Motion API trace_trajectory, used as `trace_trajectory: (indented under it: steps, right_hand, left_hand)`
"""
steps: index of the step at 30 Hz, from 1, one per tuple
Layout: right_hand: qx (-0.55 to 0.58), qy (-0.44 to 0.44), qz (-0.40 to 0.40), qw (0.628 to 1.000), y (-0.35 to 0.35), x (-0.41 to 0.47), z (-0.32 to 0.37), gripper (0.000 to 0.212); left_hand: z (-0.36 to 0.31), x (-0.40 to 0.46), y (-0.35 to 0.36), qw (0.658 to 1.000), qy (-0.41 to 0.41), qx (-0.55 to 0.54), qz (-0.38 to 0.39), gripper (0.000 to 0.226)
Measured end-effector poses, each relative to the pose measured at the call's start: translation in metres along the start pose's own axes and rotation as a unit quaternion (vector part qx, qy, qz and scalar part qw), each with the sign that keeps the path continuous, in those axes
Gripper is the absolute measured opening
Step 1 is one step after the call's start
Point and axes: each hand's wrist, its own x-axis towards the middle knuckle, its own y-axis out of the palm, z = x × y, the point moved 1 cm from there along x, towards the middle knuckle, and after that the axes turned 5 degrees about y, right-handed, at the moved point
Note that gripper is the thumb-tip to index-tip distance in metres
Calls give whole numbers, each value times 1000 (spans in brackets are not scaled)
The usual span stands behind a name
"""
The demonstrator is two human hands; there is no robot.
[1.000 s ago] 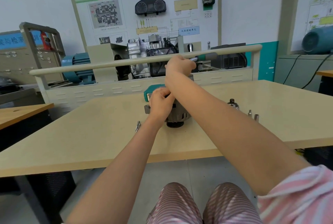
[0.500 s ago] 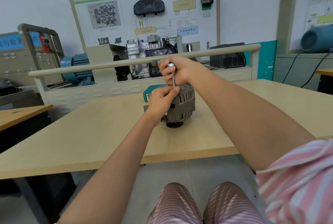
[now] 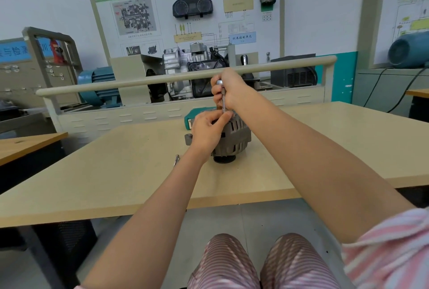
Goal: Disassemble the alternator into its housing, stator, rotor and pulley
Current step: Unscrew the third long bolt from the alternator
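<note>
Your alternator (image 3: 234,140) stands on the tan table (image 3: 116,172); behind it, a training rig (image 3: 185,75). Your right hand (image 3: 229,90) grips the upright tool (image 3: 222,98); your left hand (image 3: 206,130) fingers curl on the alternator's top.

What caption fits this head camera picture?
Right hand grips a metal tool upright on the alternator; left hand steadies it.

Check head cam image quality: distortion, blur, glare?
Head view: wide-angle bowing bends the rail and the table edge; even, soft room light, no hard shadows or glare; alternator and metal tool slightly soft, fine detail lost; wall board text barely legible.
</note>
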Motion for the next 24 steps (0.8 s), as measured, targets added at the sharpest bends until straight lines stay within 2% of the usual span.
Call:
trace_trajectory:
  steps: [3,5,7,12,16,21,24]
  right_hand:
    - [29,-78,-120,989,5,3,-4,19]
    - [53,-113,-161,979,8,6,-7,22]
    - [85,-143,-182,969,11,9,-9,25]
    - [72,-213,-263,938,16,7,-14,26]
    - [60,-196,-247,947,16,6,-13,27]
    - [36,-91,-142,985,8,3,-5,10]
    - [10,-25,-72,997,3,4,0,32]
  left_hand:
    - [1,1,1,1000,-11,5,-13,25]
    - [2,2,1,999,-20,14,-24,36]
    - [3,3,2,999,-34,23,-28,38]
    - [6,4,4,995,-86,16,-40,44]
    - [5,3,3,997,-67,21,-37,42]
    - [0,1,1,1000,-25,4,-1,28]
    - [0,1,0,1000,-9,11,18,29]
